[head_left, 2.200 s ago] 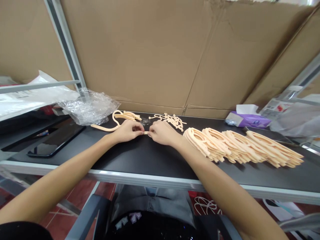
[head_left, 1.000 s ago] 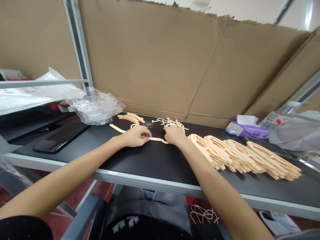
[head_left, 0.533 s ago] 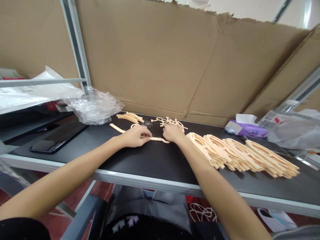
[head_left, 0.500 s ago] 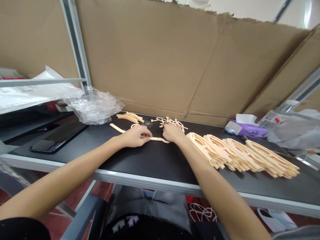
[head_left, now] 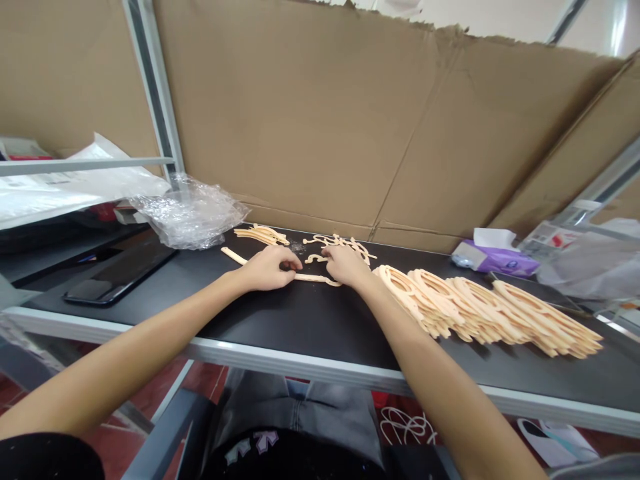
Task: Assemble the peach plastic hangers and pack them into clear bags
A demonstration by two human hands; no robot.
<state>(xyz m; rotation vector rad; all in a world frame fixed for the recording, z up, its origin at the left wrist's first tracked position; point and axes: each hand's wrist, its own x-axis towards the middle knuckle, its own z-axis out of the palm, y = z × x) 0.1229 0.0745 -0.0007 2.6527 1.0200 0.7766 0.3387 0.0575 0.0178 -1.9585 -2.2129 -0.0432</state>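
My left hand (head_left: 270, 268) lies over a long cream-coloured curved strip (head_left: 311, 277) on the black tabletop, its thumb and forefinger curled toward each other. Out past the wrist side shows another cream length (head_left: 233, 255); whether it joins the strip is hidden by the hand. At the fingertips of my right hand (head_left: 347, 265) is a small cream hook-shaped piece (head_left: 315, 258), apparently pinched there. Just behind that hand lies a heap of similar small curved pieces (head_left: 350, 245). A small bundle of slim cream strips (head_left: 260, 233) rests beyond my left hand.
Several overlapping stacks of cream cut-out pieces (head_left: 480, 307) lie to the right. Behind them sits a purple tissue pack (head_left: 505, 259). Crumpled clear plastic (head_left: 195, 213) and a black phone-like slab (head_left: 117, 270) are at left. A cardboard wall (head_left: 300, 120) closes the back.
The small hook-shaped piece now shows at my right fingertips. My left fingers have shifted slightly back, and a rounded cream part formerly visible above that hand is out of sight.
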